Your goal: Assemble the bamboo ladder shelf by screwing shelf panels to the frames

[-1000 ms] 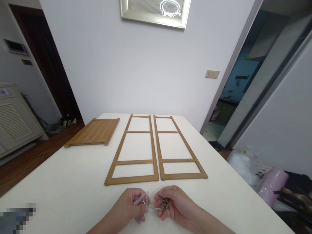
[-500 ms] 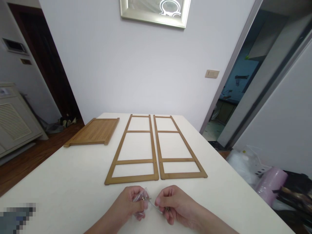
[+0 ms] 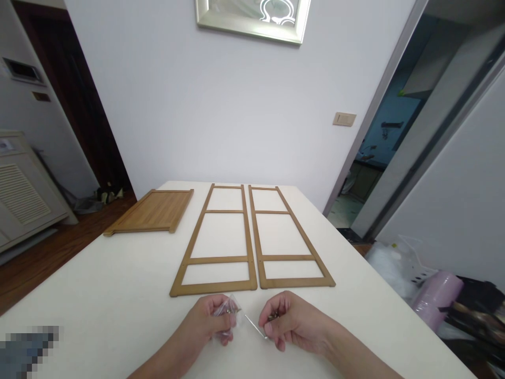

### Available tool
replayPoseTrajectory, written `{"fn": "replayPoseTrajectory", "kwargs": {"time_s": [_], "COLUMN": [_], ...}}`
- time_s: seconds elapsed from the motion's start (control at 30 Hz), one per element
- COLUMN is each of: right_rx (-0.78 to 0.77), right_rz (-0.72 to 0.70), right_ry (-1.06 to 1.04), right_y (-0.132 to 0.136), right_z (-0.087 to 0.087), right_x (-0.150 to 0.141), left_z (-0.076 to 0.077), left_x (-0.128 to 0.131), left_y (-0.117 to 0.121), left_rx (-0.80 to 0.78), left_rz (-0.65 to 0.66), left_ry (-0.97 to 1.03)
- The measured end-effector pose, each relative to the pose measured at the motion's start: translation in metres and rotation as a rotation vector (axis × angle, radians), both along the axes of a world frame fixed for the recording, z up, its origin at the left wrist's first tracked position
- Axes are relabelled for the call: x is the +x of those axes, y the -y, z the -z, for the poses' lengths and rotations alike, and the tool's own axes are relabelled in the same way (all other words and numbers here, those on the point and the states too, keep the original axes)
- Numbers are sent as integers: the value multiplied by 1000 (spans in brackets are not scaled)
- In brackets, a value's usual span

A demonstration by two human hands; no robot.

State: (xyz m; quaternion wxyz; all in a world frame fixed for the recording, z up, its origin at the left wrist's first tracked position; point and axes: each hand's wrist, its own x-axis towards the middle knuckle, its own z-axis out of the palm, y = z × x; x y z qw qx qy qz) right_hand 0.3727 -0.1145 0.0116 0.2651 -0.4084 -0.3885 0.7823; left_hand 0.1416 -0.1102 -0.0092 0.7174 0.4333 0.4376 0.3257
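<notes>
Close to the table's front edge, my left hand [image 3: 213,323] is closed around a small clear plastic bag [image 3: 233,304] with small metal bits showing in it. To its right, my right hand [image 3: 290,322] has its fingers curled over some small brass-coloured pieces, likely screws [image 3: 273,316]. A thin silver hex key [image 3: 254,325] slants from the right fingertips toward the bag, its bent end by the thumb. Beyond my hands two wooden ladder-like frames, the left frame [image 3: 215,288] and the right frame [image 3: 298,283], lie flat side by side.
A slatted wooden panel [image 3: 158,210] lies at the far left of the white table [image 3: 118,295]. A blurred dark object [image 3: 26,352] is at the near left. The wall [image 3: 236,116] stands behind the table. Pink wrapped roll [image 3: 437,297] and bags sit off the right side.
My right hand has moved slightly right and up, away from the bag. The hex key's tip is now apart from the bag, with a gap between them.
</notes>
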Motion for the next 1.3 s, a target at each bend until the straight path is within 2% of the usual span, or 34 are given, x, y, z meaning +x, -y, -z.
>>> {"fn": "replayPoseTrajectory", "kwargs": {"time_s": [0.13,0.27,0.4,0.5,0.57,0.7,0.8,0.87,0.93,1.03,1.17,1.3], "right_rx": [62,142,287,402,426,345,197,97,30,-4,72,144], "right_rz": [30,-27,-87,-89,-72,69,205,220,189,151,227,239], "right_ry": [140,289,500,669,713,616,327,141,43,11,37,109], "right_y": [-2,0,2,4,4,-1,-5,-4,1,10,14,14], "right_z": [1,5,6,3,2,2,2,1,0,0,2,3], "right_x": [6,3,1,0,0,2,2,-1,-6,-16,-23,-24], "left_z": [-2,-3,1,3,2,3,4,4,3,0,-1,4], "left_x": [-1,0,-1,-1,-1,-2,-2,-3,-2,-2,0,3], "left_y": [0,0,-1,-1,-1,-1,-1,0,2,4,6,7], "left_rx": [0,-2,4,8,8,11,15,5,9,24,17,-3], "left_rz": [-31,-29,-16,-2,4,12,35,71,114,170,214,170], "left_ry": [31,38,34,35,33,26,20,15,23,54,40,33]}}
